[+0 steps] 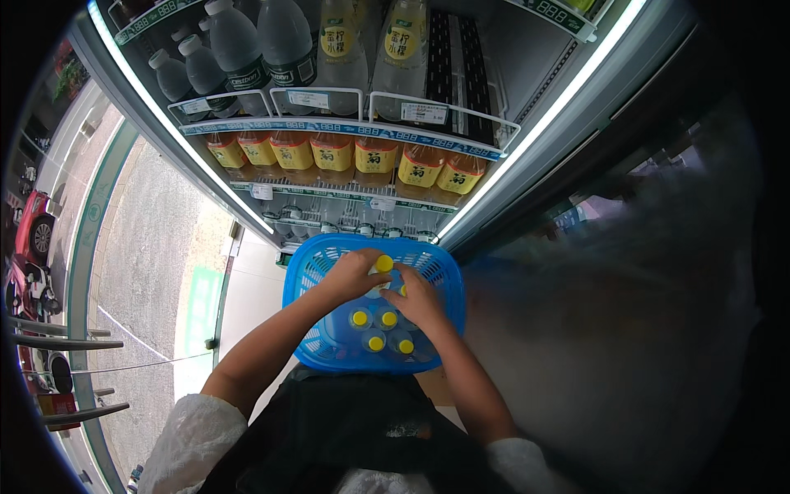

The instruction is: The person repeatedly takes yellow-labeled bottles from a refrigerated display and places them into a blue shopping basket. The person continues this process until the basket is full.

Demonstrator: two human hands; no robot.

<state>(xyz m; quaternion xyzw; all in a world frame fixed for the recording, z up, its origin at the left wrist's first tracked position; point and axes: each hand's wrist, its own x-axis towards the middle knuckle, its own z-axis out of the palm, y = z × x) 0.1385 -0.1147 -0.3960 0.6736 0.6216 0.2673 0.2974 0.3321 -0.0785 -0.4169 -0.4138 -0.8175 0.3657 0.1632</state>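
Observation:
A blue plastic basket (313, 356) with slotted sides stands in front of me, holding several clear bottles with yellow caps. My left hand (352, 273) is closed round a yellow-capped bottle (383, 264) over the far part of the basket. Close beside it, my right hand (420, 301) curls with thumb and fingers about another yellow-capped bottle (403, 290), mostly hidden by the hand. Nearer to me, a group of yellow-capped bottles (388, 319) stands upright on the basket's bottom.
An open drinks cooler lies ahead, its upper shelf (346, 128) bearing clear bottles (288, 41) and its lower one amber bottles (333, 154) with yellow labels. A dark door (576, 173) is at right. Glass and a street with a red car (37, 226) lie left.

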